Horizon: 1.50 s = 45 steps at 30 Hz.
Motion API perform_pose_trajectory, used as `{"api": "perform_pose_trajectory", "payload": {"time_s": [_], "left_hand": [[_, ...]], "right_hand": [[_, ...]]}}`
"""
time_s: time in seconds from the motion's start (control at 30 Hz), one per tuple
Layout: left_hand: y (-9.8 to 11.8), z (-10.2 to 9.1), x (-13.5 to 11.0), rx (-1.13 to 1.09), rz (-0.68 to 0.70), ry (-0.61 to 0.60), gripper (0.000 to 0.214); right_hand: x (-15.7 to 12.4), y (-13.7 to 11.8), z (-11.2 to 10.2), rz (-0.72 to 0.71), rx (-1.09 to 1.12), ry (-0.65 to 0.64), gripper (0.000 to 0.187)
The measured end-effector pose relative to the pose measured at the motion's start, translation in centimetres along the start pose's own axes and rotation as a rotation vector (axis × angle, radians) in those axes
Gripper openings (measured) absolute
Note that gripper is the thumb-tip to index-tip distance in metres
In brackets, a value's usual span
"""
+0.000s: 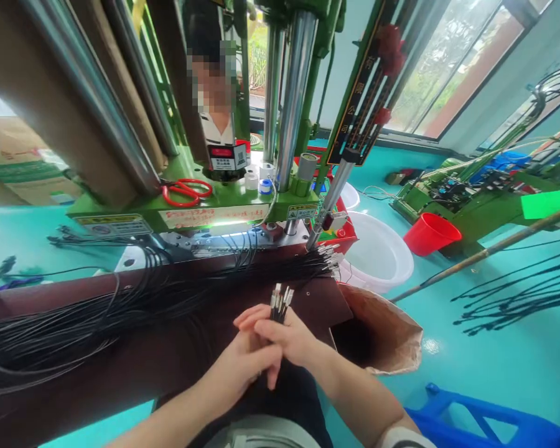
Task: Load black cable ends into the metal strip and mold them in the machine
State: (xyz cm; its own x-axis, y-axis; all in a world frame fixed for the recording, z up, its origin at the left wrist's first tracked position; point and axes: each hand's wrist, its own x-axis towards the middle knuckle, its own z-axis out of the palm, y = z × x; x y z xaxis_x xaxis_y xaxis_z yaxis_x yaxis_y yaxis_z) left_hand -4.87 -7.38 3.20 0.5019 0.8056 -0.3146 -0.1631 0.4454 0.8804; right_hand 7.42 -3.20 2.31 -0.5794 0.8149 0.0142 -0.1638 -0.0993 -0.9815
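A small bundle of black cables point(277, 313) stands upright in front of me, its silvery metal connectors pointing up and away. My right hand point(292, 339) is closed round the bundle, thumb across the near side. Pressed against it from the left, my left hand point(245, 358) also wraps the bundle, its fingers behind and its thumb crossing lower down. The lower part of the bundle is hidden by the hands. Just beyond them, a long row of black cables point(200, 280) lies on the dark brown table point(168, 358), with metal ends gathered at the right.
Behind the table stands a green press point(242, 208) with red-handled scissors point(186, 191) on its ledge. A person point(217, 124) is partly visible behind it. An open brown paper sack point(396, 336), a white tub point(378, 249) and a blue stool point(490, 414) stand at the right.
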Motion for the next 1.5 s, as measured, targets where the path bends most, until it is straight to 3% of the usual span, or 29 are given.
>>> {"api": "perform_pose_trajectory", "payload": {"time_s": [0.07,0.17,0.27,0.33,0.43,0.6,0.77,0.8,0.87,0.93,1.0,1.07,1.17,1.27,1.4,1.5], "left_hand": [[-0.7,1.0,0.7,-0.265,-0.007,0.109,0.028],[-1.3,1.5,1.2,-0.391,-0.011,0.049,0.028],[-1.3,1.3,1.6,-0.364,0.002,0.031,0.026],[-1.1,1.1,2.0,-0.371,0.023,0.086,0.026],[-0.7,1.2,2.9,-0.435,0.042,0.153,0.027],[-0.6,1.8,4.0,-0.510,-0.017,0.123,0.031],[-0.7,1.5,5.0,-0.513,0.025,0.184,0.036],[-0.8,1.0,5.2,-0.502,0.054,0.219,0.036],[-0.9,0.0,5.7,-0.477,0.132,0.321,0.036],[-1.1,-1.0,6.1,-0.449,0.194,0.415,0.035],[-1.3,-1.6,6.2,-0.419,0.213,0.453,0.034],[-1.5,-1.9,6.2,-0.398,0.217,0.461,0.033],[-1.7,-1.8,6.1,-0.387,0.233,0.465,0.031],[-1.8,-1.9,5.9,-0.387,0.248,0.450,0.032],[-1.8,-2.0,5.7,-0.360,0.253,0.418,0.031],[-1.7,-1.8,5.6,-0.326,0.247,0.410,0.030]], "right_hand": [[0.8,-0.1,-0.3,0.057,0.184,0.022,0.031],[2.4,-1.8,-1.7,0.005,0.298,0.048,0.040],[3.6,-4.1,-3.2,-0.013,0.078,-0.169,0.040],[4.1,-5.3,-3.9,0.022,-0.123,-0.341,0.043],[4.3,-6.2,-4.5,0.010,-0.360,-0.500,0.053],[4.6,-6.3,-5.2,-0.013,-0.491,-0.664,0.059],[5.5,-5.2,-6.4,-0.019,-0.515,-0.757,0.064],[6.0,-4.8,-6.7,-0.020,-0.528,-0.727,0.061],[7.5,-4.0,-7.3,-0.034,-0.659,-0.511,0.049],[9.5,-3.0,-7.8,-0.027,-0.989,-0.204,0.043],[11.6,-2.0,-8.0,0.012,-1.331,-0.031,0.038],[13.5,-1.1,-7.7,0.053,-1.507,-0.024,0.035],[15.1,-0.7,-7.1,0.099,-1.553,-0.045,0.030],[15.1,-1.8,-7.1,0.166,-1.555,-0.090,0.021],[12.1,-4.7,-8.4,0.276,-1.436,-0.166,0.015],[8.0,-5.7,-9.3,0.372,-1.302,-0.109,0.024]]}}
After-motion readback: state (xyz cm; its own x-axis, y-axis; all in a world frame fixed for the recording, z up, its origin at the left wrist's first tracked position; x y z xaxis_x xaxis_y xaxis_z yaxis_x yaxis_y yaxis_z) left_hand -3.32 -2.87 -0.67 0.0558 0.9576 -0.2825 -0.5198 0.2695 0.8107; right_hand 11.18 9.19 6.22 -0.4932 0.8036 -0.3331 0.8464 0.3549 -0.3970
